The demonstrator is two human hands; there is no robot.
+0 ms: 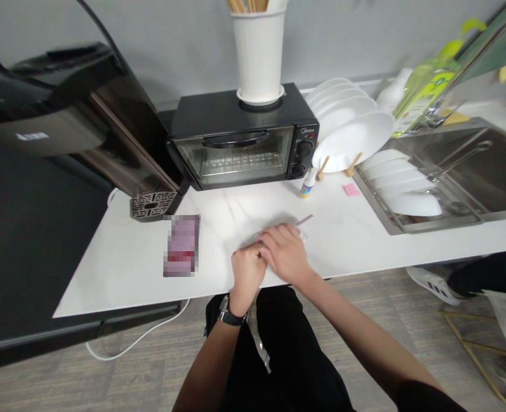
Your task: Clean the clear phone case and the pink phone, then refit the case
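My left hand (248,266), with a black-strapped watch (231,316) on its wrist, is curled into a fist at the counter's front edge. My right hand (286,252) lies against it, fingers bent and pressed together over the left knuckles. What the fingers hold is hidden. A shiny, clear strip (258,343), perhaps plastic film, hangs below the left hand in front of the black trousers. Just beyond the right hand, a thin pinkish stick-like piece (305,220) pokes out, with some clear material by it. A small white bottle (308,183) with a blue and yellow label stands farther back.
A blurred-out purple rectangle (182,246) lies left on the white counter (128,274). Behind are a coffee-machine-like appliance (133,143), a toaster oven (244,149) bearing a white holder (259,57), and racked plates (356,137). Right are a pink note (351,189), a sink (485,154) and another person's shoe (433,285).
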